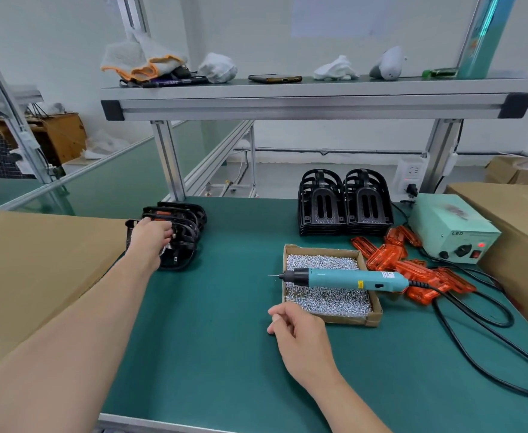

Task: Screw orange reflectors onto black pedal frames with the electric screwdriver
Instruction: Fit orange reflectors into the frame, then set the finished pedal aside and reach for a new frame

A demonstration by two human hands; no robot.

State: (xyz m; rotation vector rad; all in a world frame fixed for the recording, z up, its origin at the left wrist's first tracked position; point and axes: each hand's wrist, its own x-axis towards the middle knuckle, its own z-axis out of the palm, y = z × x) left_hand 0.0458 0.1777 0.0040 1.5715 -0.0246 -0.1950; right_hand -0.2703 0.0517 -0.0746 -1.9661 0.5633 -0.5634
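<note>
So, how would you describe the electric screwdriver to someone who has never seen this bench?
On the green bench mat, right of centre, sits a cardboard tray of silver screws. The electric screwdriver lies across that tray, its bit pointing left. Unlike the orange reflectors and the square mint control box, it is a slim teal barrel.

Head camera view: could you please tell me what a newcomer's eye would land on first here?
Probably the bright orange reflectors heaped on the green mat at the right, beside the teal electric screwdriver lying across a cardboard tray of screws. Next come two stacks of black pedal frames at the back, and the left hand gripping one of the fitted pedal frames at the left.
</note>
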